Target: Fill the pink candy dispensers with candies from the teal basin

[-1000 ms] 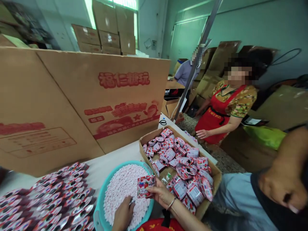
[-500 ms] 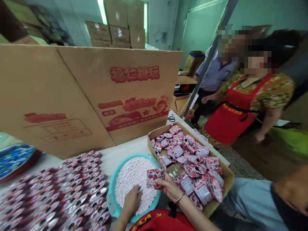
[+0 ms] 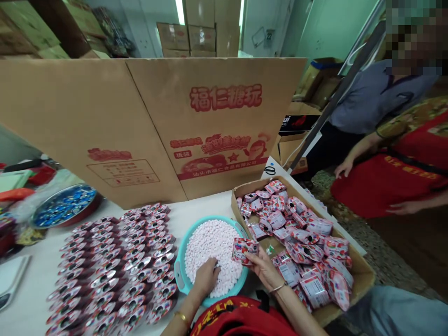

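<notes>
A turquoise basin [image 3: 179, 266] full of small whitish-pink candies [image 3: 213, 238] stands in front of me. My left hand [image 3: 206, 278] is over these candies, fingers curled down and pressed together against them; what lies inside the fingers is hidden. At the basin's right rim, my right hand [image 3: 265, 267] grips a pink candy packet [image 3: 241, 250] printed with strawberries, thumb on its front. To the right, a shallow cardboard box [image 3: 364, 275] holds many similar packets [image 3: 317, 290], lying loosely. Left of the basin, rows of pink packets [image 3: 135, 270] stand upright, with dark round spots on top.
Behind the basin stands a large printed cardboard sheet [image 3: 224, 135]. A bowl of blue-wrapped pieces [image 3: 66, 205] is at the left, with a white scale-like device [image 3: 12, 280] near it. Black scissors [image 3: 269, 170] lie beyond the box. Two people, one in a red apron [image 3: 402, 172], stand at right.
The view has swung left, so everything shifts rightward and more of the left table shows. My left hand stays in the candies; my right hand still holds the packet at the basin's rim.
</notes>
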{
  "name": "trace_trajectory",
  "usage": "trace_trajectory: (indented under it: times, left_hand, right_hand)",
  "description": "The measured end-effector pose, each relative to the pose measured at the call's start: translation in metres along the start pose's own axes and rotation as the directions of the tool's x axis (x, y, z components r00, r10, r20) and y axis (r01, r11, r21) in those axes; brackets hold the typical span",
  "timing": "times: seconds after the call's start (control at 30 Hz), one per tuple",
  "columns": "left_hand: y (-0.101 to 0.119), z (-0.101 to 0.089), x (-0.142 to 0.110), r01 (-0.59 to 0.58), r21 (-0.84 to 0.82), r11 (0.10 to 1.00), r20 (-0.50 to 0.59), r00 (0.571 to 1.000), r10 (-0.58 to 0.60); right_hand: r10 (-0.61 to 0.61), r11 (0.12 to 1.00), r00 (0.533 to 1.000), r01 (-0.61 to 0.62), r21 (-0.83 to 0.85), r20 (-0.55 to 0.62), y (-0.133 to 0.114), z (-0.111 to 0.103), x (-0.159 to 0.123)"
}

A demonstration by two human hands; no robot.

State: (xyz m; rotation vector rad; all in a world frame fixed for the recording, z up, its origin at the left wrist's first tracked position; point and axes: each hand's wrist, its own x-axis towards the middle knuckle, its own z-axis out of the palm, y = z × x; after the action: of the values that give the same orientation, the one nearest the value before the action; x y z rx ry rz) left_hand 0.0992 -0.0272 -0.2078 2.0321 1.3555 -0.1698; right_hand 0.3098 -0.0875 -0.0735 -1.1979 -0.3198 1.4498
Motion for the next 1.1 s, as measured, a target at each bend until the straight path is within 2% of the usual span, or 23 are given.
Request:
trace_trajectory:
  times: [0.2,0.5,0.73,0.8,0.97,1.03,1.1]
  left_hand:
    - [0.001,-0.001,-0.002,-0.013,-0.004,1.0,-0.012,1.0,0.013]
    - [0.008,-0.006,-0.008,0.011,0.006,1.0,-0.004,1.0,-0.011]
    - [0.013,-0.011,-0.01,0.006,0.034,0.999,-0.011,1.0,-0.006]
    - [0.011,-0.02,-0.011,0.0,0.038,0.999,0.002,1.0,0.0]
    - [-0.008,-0.05,-0.015,-0.029,0.061,0.998,0.018,0.999,0.028]
    - [-0.009,-0.053,-0.014,-0.031,0.066,0.997,0.014,0.999,0.03]
    - [-0.001,-0.047,-0.009,-0.032,0.062,0.998,0.007,0.999,0.032]
  right_hand:
    - [-0.007,1.0,1.0,0.007,-0.013,0.005,0.003,0.001,0.002]
    - [-0.041,0.997,0.999,0.039,-0.067,-0.027,0.008,-0.01,0.005]
    - [-0.036,0.994,0.999,0.033,-0.102,-0.024,0.006,-0.008,0.004]
    - [-0.069,0.99,0.998,0.066,-0.127,-0.015,0.005,-0.008,0.005]
    - [-0.252,0.936,0.967,0.232,-0.265,-0.041,0.001,-0.018,0.008]
    - [-0.292,0.912,0.955,0.261,-0.317,-0.055,0.002,-0.023,0.01]
    - [-0.316,0.895,0.946,0.272,-0.353,-0.073,0.004,-0.026,0.013]
